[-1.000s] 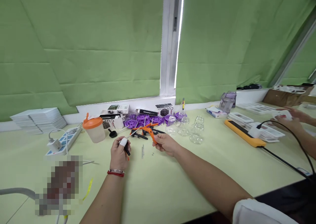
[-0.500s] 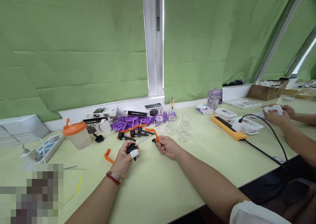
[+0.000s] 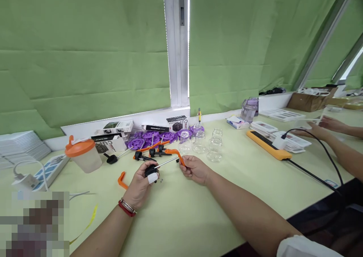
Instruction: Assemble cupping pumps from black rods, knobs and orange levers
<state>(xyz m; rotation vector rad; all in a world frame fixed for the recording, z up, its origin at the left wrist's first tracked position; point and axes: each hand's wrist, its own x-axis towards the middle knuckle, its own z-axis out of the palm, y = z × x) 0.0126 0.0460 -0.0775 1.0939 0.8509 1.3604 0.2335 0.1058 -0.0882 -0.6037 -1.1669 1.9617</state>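
Note:
My left hand [image 3: 141,183], with white tape on the thumb, is closed around a black part with a thin metal rod [image 3: 166,162]. The rod points right, and its tip reaches the piece in my other hand. My right hand [image 3: 195,169] pinches a bent orange bracket [image 3: 176,154] between thumb and fingers. A small dark piece shows at the rod's tip; I cannot make out what it is. Another orange bracket [image 3: 122,180] lies left of my left hand. Behind my hands are several black stems [image 3: 144,157] and purple round openwork pieces [image 3: 150,137]. Tiny metal bits [image 3: 161,180] lie beside my left thumb.
Clear glass cups [image 3: 214,149] stand beyond my right hand. An orange-lidded cup [image 3: 83,155], printed boxes [image 3: 112,141] and a white power strip [image 3: 52,172] are on the left. Rightward are an orange power strip [image 3: 266,145], white packs [image 3: 292,141] and another person's hands [image 3: 320,125].
The view has shifted slightly. Both my hands keep their grips, with the rod and the orange bracket still meeting. The other person's hands have turned the clear-and-white item they hold.

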